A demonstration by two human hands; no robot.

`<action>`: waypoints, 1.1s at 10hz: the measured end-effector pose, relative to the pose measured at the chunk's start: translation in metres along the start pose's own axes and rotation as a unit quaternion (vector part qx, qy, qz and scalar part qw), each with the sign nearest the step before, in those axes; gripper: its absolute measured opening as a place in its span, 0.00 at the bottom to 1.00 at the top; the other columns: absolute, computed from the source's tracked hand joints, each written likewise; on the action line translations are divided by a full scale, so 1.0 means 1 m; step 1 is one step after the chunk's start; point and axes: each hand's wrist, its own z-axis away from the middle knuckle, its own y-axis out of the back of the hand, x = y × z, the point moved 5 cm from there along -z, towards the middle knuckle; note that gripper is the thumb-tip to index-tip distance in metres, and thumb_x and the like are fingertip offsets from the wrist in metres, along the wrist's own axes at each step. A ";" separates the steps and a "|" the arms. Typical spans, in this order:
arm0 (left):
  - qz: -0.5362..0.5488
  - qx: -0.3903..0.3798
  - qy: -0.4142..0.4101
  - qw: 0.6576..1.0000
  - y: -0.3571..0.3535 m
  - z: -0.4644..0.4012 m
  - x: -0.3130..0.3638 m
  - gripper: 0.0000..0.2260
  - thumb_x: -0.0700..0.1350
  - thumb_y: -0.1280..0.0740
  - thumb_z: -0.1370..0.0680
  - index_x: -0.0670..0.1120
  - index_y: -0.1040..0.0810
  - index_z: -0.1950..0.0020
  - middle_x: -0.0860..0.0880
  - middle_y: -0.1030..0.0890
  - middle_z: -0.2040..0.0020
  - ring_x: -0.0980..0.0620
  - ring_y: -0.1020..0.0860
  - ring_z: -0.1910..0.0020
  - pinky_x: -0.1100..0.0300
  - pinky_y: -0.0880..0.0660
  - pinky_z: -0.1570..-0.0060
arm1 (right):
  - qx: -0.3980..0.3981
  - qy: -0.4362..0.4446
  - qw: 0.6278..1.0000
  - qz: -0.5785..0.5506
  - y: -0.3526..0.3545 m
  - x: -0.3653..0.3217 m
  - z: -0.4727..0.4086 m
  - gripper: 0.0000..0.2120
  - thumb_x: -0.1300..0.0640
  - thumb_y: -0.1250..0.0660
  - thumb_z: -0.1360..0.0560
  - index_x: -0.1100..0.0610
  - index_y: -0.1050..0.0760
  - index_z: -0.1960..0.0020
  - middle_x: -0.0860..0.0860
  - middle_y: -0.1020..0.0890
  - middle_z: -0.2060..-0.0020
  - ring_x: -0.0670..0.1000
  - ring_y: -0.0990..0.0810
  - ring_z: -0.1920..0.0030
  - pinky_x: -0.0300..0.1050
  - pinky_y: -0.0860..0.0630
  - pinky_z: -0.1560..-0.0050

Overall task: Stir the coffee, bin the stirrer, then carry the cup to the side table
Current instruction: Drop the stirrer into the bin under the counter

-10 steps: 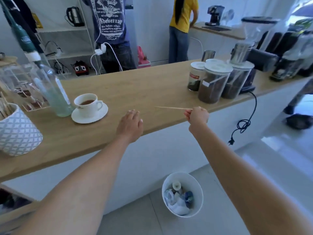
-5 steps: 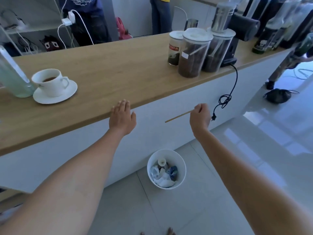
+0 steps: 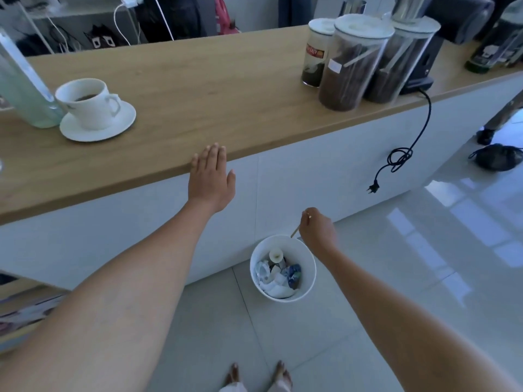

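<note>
Pale glossy floor tiles [image 3: 424, 278] spread below a long light-wood counter [image 3: 212, 89] on a white base. On the counter's left part a white ceramic cup of dark coffee [image 3: 85, 104] sits on its white saucer [image 3: 97, 127]. A round white waste bin [image 3: 283, 267] holding crumpled rubbish stands on the floor against the base. Left hand [image 3: 210, 178], flat and empty, fingers together, rests at the counter edge. Right hand [image 3: 318, 232] pinches a thin wooden stirrer [image 3: 300, 226] just above the bin's rim.
</note>
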 end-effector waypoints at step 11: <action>0.004 -0.026 0.076 0.997 0.065 -0.011 -0.019 0.27 0.52 0.51 0.17 0.44 0.51 0.20 0.47 0.52 0.19 0.47 0.54 0.21 0.48 0.53 0.24 | 0.006 0.281 0.952 0.125 0.088 -0.136 -0.054 0.29 0.46 0.51 0.19 0.54 0.52 0.21 0.52 0.54 0.21 0.54 0.59 0.22 0.54 0.57 0.23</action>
